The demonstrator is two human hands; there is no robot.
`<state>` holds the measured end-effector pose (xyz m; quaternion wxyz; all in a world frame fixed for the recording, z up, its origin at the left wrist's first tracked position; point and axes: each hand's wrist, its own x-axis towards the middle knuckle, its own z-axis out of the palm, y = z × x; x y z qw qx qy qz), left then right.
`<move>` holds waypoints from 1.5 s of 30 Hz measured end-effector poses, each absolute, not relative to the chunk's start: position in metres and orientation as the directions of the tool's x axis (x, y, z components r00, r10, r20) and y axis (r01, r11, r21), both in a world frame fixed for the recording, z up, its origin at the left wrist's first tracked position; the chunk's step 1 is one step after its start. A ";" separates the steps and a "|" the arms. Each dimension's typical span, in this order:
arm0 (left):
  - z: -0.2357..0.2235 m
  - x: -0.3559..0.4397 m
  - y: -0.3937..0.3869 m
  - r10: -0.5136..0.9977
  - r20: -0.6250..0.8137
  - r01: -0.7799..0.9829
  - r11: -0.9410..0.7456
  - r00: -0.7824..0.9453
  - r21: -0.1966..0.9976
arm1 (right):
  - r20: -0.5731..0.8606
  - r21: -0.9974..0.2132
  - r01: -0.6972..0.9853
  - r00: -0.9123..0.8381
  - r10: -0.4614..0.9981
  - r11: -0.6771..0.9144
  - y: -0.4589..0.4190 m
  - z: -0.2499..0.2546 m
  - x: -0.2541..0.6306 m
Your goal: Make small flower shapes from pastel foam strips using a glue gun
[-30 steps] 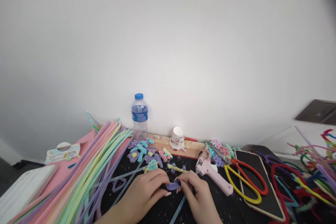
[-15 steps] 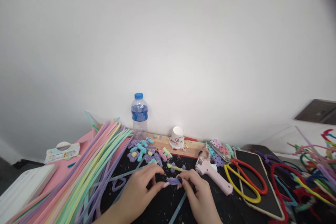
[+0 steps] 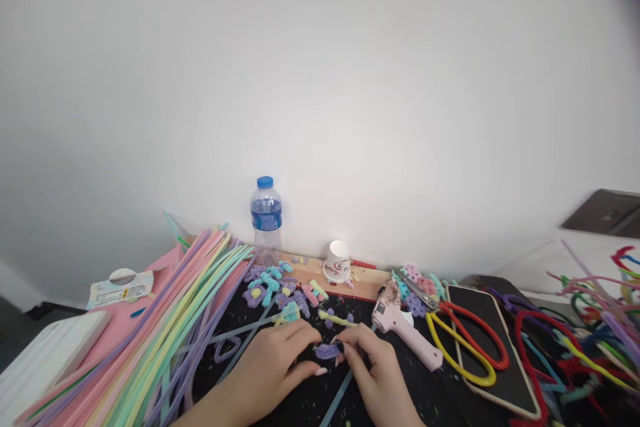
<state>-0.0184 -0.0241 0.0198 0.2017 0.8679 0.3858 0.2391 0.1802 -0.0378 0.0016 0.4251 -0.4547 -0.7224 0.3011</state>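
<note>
Head: btl (image 3: 267, 217) capped; R hand (image 3: 375, 363) w/ purple pc (image 3: 327, 351)

From my remote post I saw one small purple fuzzy piece (image 3: 327, 351), short, thick and slightly bowed, lying nearly level from left to right. Its right end was pinched in the fingertips of the right hand (image 3: 373, 363); its left end sat just beside the fingertips of the left hand (image 3: 275, 363), and I couldn't tell whether they touched it. It was held up over the near middle of the black surface (image 3: 307, 407). Its finer folds were too small for me to make out.
</note>
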 end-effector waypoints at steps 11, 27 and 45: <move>0.013 -0.018 -0.023 0.595 0.327 0.538 -0.804 0.734 0.254 | 0.349 -0.805 0.406 -0.267 0.898 0.433 -0.039 0.003 0.177; 0.011 -0.016 -0.024 0.534 0.409 0.497 -0.844 0.740 0.203 | 0.384 -0.703 0.534 -0.271 0.883 0.470 -0.039 0.003 0.177; 0.009 -0.015 -0.025 0.594 0.407 0.562 -0.800 0.694 0.211 | 0.428 -0.638 0.561 -0.311 0.848 0.528 -0.039 -0.002 0.177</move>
